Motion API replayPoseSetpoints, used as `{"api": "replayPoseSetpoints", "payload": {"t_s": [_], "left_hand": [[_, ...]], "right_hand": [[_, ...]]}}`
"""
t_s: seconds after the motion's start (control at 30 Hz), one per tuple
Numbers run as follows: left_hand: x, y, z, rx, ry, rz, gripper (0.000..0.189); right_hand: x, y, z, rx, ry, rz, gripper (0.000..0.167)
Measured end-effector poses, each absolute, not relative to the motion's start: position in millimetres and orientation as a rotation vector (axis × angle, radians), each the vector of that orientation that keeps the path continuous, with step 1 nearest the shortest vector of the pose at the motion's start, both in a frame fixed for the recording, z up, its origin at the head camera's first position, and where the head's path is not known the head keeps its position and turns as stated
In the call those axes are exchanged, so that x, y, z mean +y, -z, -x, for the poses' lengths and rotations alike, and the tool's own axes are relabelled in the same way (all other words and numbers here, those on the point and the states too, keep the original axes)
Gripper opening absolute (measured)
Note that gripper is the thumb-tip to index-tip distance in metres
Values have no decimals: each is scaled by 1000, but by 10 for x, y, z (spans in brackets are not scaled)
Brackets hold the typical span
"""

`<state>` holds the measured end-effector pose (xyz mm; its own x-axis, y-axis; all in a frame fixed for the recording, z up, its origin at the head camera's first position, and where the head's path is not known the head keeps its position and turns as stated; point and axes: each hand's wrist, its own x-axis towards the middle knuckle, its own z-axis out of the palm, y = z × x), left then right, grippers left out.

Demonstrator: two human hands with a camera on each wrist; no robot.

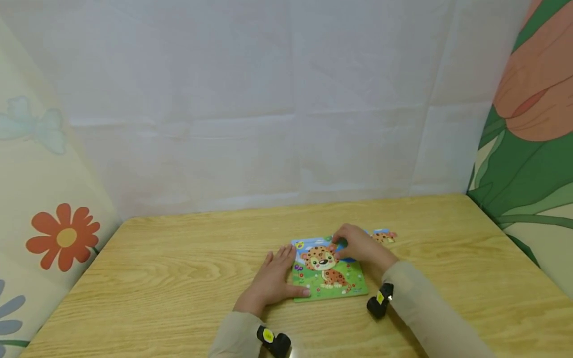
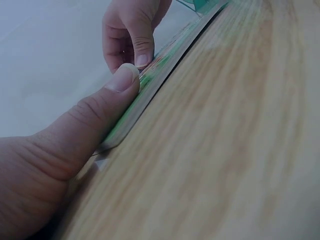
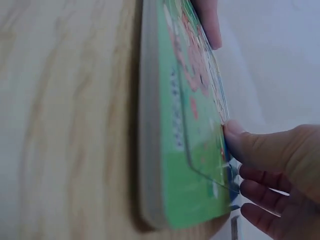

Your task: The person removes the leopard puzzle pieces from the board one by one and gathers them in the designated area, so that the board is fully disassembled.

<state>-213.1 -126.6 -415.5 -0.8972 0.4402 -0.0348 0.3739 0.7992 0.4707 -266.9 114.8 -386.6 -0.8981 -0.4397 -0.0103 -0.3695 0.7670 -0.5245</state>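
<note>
Left hand (image 1: 274, 282) spread at 9 o'clock of leopard puzzle (image 1: 329, 271); right hand (image 1: 360, 244) at 2 o'clock, grip contents unclear. Risk: slack bracing could let puzzle skid.

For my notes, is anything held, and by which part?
Left hand touches the puzzle board at its left side; whether the right hand, at upper right, pinches a piece can't be told.
</note>
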Motion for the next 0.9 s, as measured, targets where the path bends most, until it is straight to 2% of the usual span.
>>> {"api": "replayPoseSetpoints", "payload": {"t_s": [0.57, 0.8, 0.9], "left_hand": [[-1262, 4159, 2134, 2844, -698, -643, 111], [-1274, 4142, 2127, 2847, -711, -635, 110], [-1279, 4132, 2125, 2851, -704, -629, 110]], "right_hand": [[1124, 3885, 2691, 2829, 859, 575, 33], [1109, 3901, 2661, 2855, 887, 563, 42], [1103, 3895, 2645, 2874, 898, 585, 41]]}}
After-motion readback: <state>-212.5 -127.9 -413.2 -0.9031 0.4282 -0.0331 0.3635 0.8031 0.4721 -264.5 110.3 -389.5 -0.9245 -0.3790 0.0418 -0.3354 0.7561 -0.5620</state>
